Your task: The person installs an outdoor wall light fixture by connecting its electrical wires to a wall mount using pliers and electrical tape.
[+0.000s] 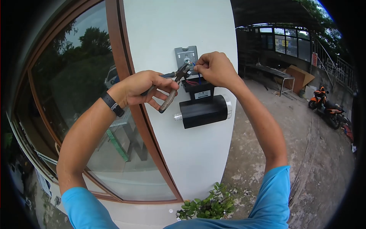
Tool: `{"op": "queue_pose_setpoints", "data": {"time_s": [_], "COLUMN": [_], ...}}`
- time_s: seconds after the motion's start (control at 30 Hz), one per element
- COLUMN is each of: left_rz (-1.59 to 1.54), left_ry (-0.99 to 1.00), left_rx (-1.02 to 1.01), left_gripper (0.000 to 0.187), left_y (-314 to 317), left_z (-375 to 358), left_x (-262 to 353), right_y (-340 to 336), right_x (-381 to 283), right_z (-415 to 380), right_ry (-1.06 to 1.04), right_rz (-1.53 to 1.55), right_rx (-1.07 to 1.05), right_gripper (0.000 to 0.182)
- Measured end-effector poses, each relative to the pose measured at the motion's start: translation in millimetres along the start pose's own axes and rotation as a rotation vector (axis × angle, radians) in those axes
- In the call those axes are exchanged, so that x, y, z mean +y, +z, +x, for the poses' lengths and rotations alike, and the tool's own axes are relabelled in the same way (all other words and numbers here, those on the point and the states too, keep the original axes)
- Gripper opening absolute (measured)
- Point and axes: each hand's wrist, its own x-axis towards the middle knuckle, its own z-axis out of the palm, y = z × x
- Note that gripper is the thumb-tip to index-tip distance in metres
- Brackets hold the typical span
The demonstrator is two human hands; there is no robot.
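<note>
My left hand (148, 89) is wrapped round the handles of a pair of pliers (177, 78), whose jaws point up and right at wires in front of a grey metal mounting plate (180, 57) on the white wall. With thumb and forefinger my right hand (217, 69) pinches a thin blue wire (195, 64) beside the jaws. Just below hangs a black wall lamp (204, 112), a cylinder with clear ends, its square back box (198, 90) facing up with red and blue wires coming out. A white label is on the box.
A brown-framed glass window (119, 45) runs close along the left of the wall (179, 160). A leafy plant (209, 204) stands at the wall's foot. To the right, a yard holds a bench (280, 74), a cardboard sheet (299, 77) and an orange motorbike (326, 105).
</note>
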Motion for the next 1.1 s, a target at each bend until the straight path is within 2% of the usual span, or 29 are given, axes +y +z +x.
{"op": "queue_pose_setpoints", "data": {"time_s": [0.13, 0.3, 0.43, 0.6, 0.8, 1.1], "left_rz": [0.053, 0.036, 0.039, 0.067, 0.234, 0.322], "left_ry": [0.001, -0.019, -0.034, -0.046, -0.008, -0.086], "left_rx": [0.002, -0.027, -0.029, -0.013, 0.116, 0.047], "left_gripper": [0.041, 0.039, 0.034, 0.025, 0.025, 0.027], "left_y": [-3.2, -3.6, -1.1, 3.0, 11.5, 5.9], "left_z": [9.5, 10.9, 12.1, 16.6, 15.0, 6.0], "left_x": [12.6, 18.5, 19.7, 17.9, 11.0, 36.2], "right_y": [-0.2, -3.0, -1.2, 0.1, 1.2, -1.7], "right_x": [1.2, -3.1, -2.9, -0.6, -4.4, -9.8], "right_z": [1.2, 1.4, -1.6, -3.7, -6.1, -9.0], "right_ry": [-0.038, 0.01, -0.063, -0.047, -0.031, -0.052], "right_rz": [-0.017, -0.052, -0.082, -0.075, -0.092, -0.132], "right_rx": [0.006, -0.012, 0.035, 0.039, 0.041, 0.056], "right_gripper": [0.023, 0.017, 0.02, 0.018, 0.017, 0.014]}}
